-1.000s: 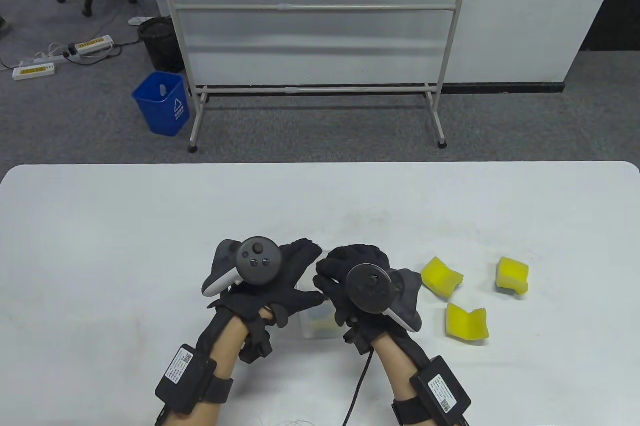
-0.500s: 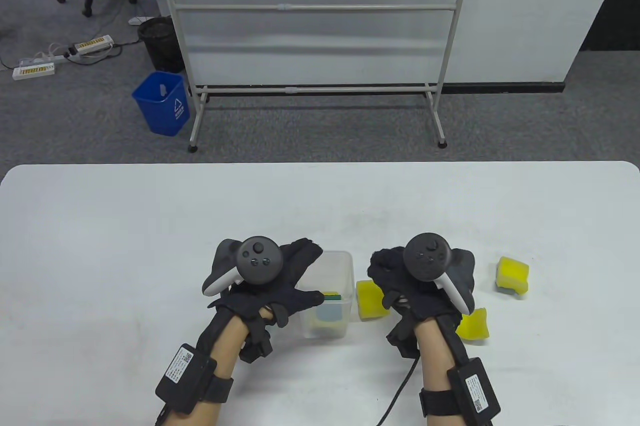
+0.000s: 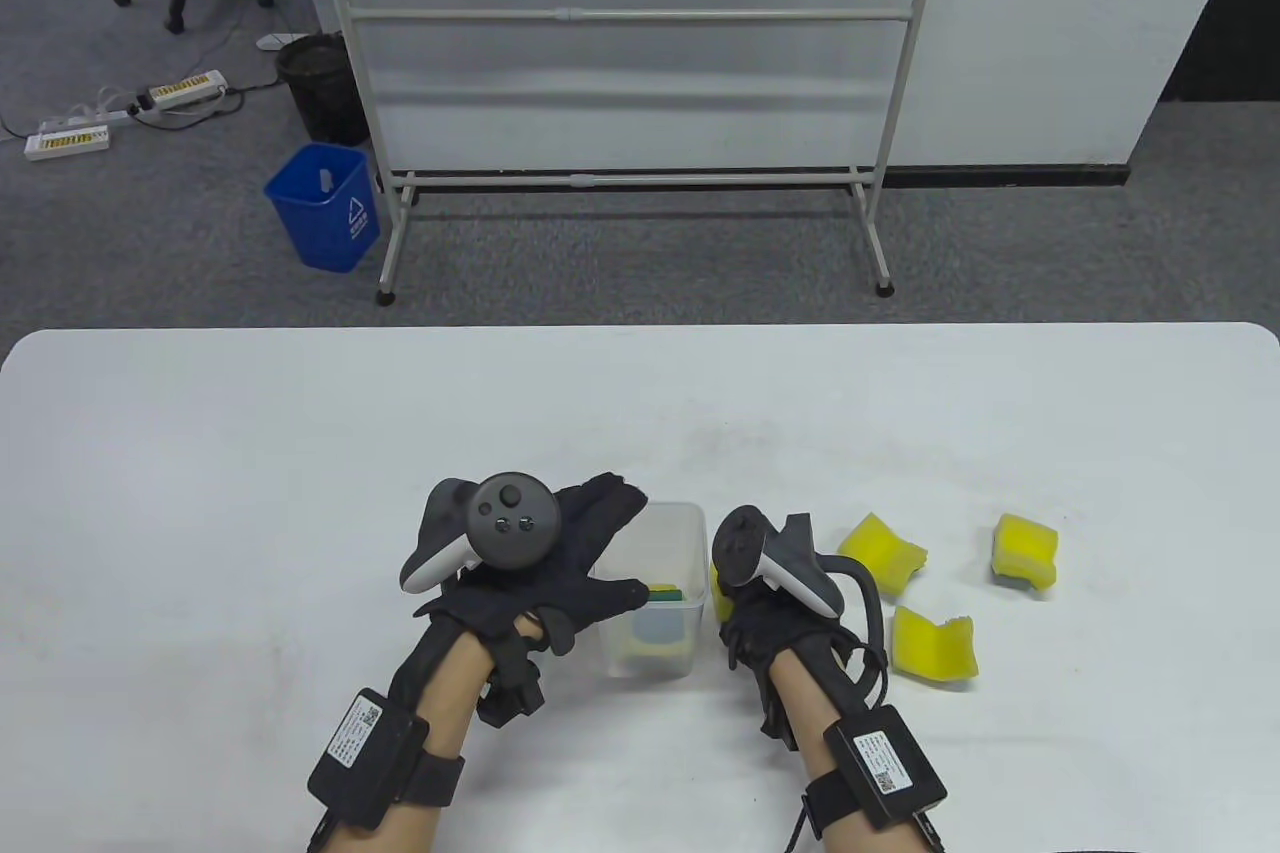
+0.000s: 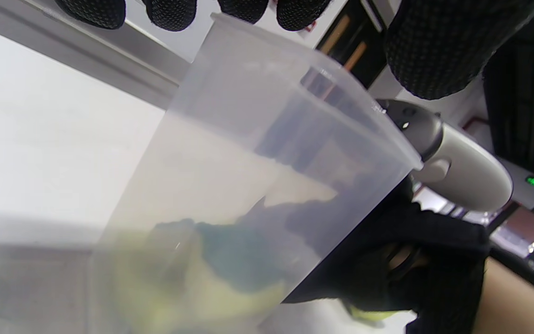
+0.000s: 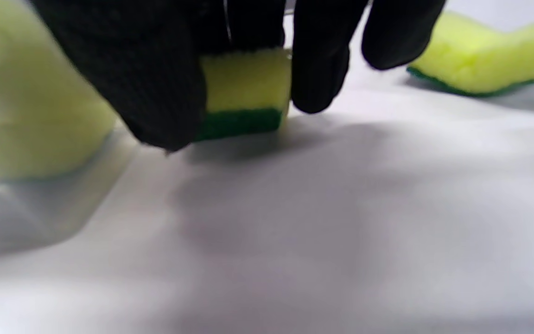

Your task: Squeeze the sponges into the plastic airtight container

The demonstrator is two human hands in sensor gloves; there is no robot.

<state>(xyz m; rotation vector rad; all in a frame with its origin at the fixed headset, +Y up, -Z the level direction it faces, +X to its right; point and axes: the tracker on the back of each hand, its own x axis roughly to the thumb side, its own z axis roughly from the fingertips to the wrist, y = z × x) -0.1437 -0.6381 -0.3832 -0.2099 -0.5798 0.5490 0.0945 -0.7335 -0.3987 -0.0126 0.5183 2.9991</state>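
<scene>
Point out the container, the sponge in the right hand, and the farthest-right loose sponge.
container (image 3: pixel 672 525): table view, far rim of the clear tub.
held sponge (image 5: pixel 246 81): right wrist view, yellow face between the fingers.
far-right sponge (image 3: pixel 1026 543): table view, yellow top.

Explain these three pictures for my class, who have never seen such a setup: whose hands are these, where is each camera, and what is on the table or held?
These are a person's hands in black sensor gloves, each with a tracker strapped on. One camera looks down at the table; one sits on each wrist. The left hand holds a clear container with a sponge inside. The right hand pinches a yellow sponge beside it. Three more sponges lie to the right.
</scene>
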